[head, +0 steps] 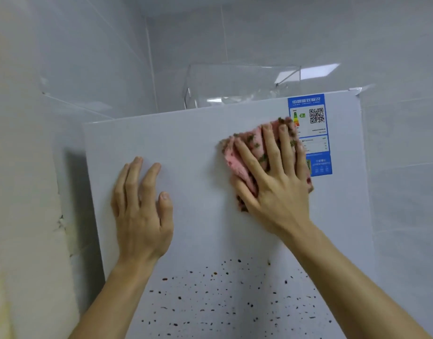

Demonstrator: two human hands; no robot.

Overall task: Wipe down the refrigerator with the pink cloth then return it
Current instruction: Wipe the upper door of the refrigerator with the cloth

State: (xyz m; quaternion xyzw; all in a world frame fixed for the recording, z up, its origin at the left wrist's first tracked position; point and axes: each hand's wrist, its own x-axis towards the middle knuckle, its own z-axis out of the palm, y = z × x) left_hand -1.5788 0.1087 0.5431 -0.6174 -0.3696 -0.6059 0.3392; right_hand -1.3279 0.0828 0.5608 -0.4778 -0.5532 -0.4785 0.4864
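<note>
While the right hand point(279, 189) lies spread with straight fingers on the pink cloth point(236, 167), it clasps nothing: it presses the bunched cloth flat against the white door of the refrigerator point(198, 148). The cloth's far edge overlaps the left side of the blue energy label point(315, 133). Dark green and brown flecks dot the cloth; whether they are pattern or picked-up dirt cannot be told. Well to the left of the label and a little lower, the left hand point(142, 211) rests on the bare door, fingers loosely extended and holding nothing, apparently as a brace. The door surface level with the label looks clean between the two hands. Far below the label, a wide scatter of brown specks point(222, 297) covers the door's lower part, so the wiping seems to be at an early or middle stage, with the dirtiest patch not yet dealt with. Above the label, a clear container point(239, 86) sits on the refrigerator's top. Returning the cloth is undone, and the place it belongs is not in view.
</note>
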